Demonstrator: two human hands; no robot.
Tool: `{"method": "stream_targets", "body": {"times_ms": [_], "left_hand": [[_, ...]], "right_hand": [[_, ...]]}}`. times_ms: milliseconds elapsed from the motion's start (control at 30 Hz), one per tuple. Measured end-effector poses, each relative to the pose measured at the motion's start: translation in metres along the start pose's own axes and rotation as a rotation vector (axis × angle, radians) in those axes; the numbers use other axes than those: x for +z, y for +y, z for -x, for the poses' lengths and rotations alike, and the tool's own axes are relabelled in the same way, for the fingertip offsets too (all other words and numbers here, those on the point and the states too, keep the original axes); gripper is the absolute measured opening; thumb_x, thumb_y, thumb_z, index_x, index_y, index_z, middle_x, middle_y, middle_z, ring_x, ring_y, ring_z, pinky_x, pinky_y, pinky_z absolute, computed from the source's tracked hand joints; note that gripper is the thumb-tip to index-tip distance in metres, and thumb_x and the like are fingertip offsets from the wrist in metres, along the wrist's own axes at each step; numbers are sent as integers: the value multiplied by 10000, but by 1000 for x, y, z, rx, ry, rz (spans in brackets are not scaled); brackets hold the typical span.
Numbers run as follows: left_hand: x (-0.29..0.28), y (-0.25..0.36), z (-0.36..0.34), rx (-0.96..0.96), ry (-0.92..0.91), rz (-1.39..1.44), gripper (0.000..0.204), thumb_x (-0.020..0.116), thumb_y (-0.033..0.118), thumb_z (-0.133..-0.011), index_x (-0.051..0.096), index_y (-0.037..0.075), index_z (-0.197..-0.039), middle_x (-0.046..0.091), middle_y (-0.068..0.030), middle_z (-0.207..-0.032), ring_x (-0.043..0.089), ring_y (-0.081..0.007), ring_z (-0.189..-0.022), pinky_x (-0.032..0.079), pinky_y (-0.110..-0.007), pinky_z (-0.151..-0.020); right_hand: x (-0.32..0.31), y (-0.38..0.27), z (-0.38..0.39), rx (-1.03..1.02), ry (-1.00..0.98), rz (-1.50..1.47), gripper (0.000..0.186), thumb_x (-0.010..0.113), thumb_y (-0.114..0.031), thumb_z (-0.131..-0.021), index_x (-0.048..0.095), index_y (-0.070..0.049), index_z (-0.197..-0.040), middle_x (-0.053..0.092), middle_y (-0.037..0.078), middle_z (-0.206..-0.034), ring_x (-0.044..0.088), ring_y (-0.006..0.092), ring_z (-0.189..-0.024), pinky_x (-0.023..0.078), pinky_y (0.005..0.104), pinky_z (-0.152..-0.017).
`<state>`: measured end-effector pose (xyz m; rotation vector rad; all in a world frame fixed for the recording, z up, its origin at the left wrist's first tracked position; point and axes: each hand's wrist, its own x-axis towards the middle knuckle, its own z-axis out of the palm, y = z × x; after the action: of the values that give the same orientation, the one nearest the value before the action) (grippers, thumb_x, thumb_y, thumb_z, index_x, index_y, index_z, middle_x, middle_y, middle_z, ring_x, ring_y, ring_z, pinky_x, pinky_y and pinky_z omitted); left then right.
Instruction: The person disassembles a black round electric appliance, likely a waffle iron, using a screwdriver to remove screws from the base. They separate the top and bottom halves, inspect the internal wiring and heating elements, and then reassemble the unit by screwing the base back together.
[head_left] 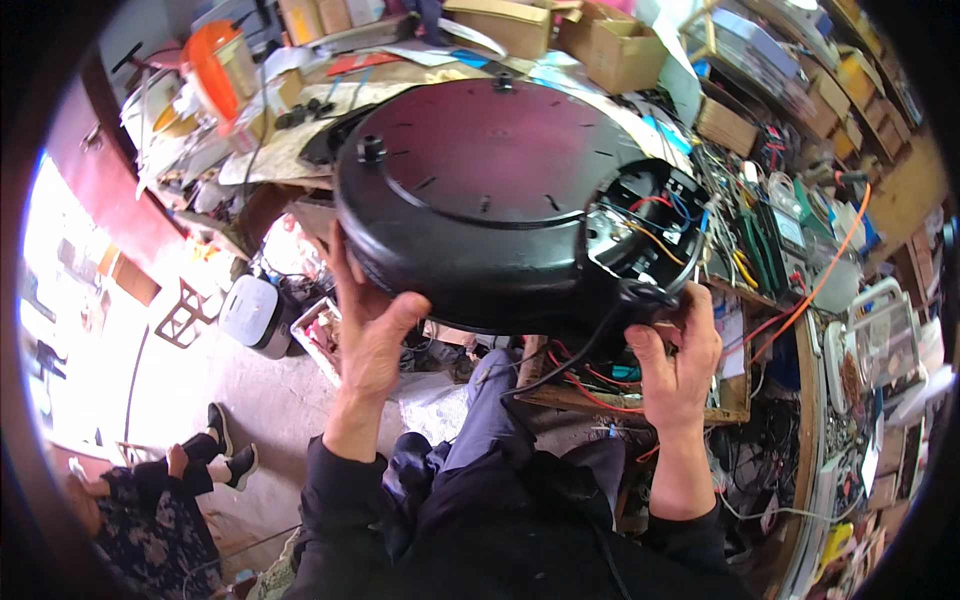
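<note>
A large black round appliance (470, 245) is held tilted above the bench front, its underside showing with slots and small knob-like feet (371, 150). At its right end an open compartment (640, 225) shows red, blue and orange wires and metal parts. My left hand (368, 330) grips the left side, thumb against the lower edge, fingers partly hidden behind it. My right hand (678, 355) holds the lower right corner by the compartment. A black cord (555, 370) hangs from that corner.
A cluttered workbench (290, 145) has cardboard boxes (620, 60), an orange container (210, 75), tools (755, 230) and cables. Shelves (840, 90) line the right. At lower left another person (170, 520) sits near a small grey appliance (255, 315) on the floor, beside a bright doorway (65, 260).
</note>
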<state>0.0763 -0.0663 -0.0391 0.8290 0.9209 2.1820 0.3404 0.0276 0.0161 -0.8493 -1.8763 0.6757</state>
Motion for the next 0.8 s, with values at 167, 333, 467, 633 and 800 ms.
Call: {"method": "stream_targets", "body": {"times_ms": [167, 333, 467, 633, 800], "left_hand": [[-5, 1, 4, 33, -120, -20, 1371, 838, -136, -610, -89, 193, -1565, 310, -145, -1497, 446, -297, -1316, 453, -438, -1062], [-6, 5, 1, -13, -96, 47, 1350, 856, -102, -627, -70, 183, -1567, 299, -150, -1501, 481, -292, -1288, 470, -437, -1042], [-11, 5, -1, -14, -92, -27, 1306, 866, -65, -645, -22, 178, -1572, 322, -138, -1479, 508, -278, -1259, 491, -417, -1019], [-14, 9, 4, -39, -92, -16, 1311, 857, -87, -639, -16, 194, -1575, 365, -142, -1461, 500, -272, -1267, 498, -414, -1013], [-10, -1, 2, 88, -75, 6, 1273, 803, -167, -618, 50, 196, -1578, 308, -103, -1524, 457, -297, -1308, 505, -425, -1011]], "right_hand": [[1, 1, 8, 48, -1, -49, 568, 781, -288, -845, 504, 61, -1198, 680, 99, -960, 664, 147, -813, 539, 274, -737], [2, 10, 12, 27, 20, -98, 543, 779, -270, -852, 504, 54, -1190, 674, 79, -948, 647, 118, -801, 506, 239, -739], [1, 10, 13, 4, 13, -186, 524, 770, -276, -865, 508, 38, -1193, 661, 58, -984, 626, 109, -838, 491, 229, -751], [-16, 25, 7, -24, 42, -284, 697, 765, -345, -866, 434, 22, -1358, 566, 111, -1243, 569, 149, -1072, 476, 280, -881], [-24, 37, -15, -27, -17, -397, 1025, 804, -464, -782, 265, -4, -1522, 363, 179, -1510, 420, 263, -1358, 366, 381, -1091]]}}
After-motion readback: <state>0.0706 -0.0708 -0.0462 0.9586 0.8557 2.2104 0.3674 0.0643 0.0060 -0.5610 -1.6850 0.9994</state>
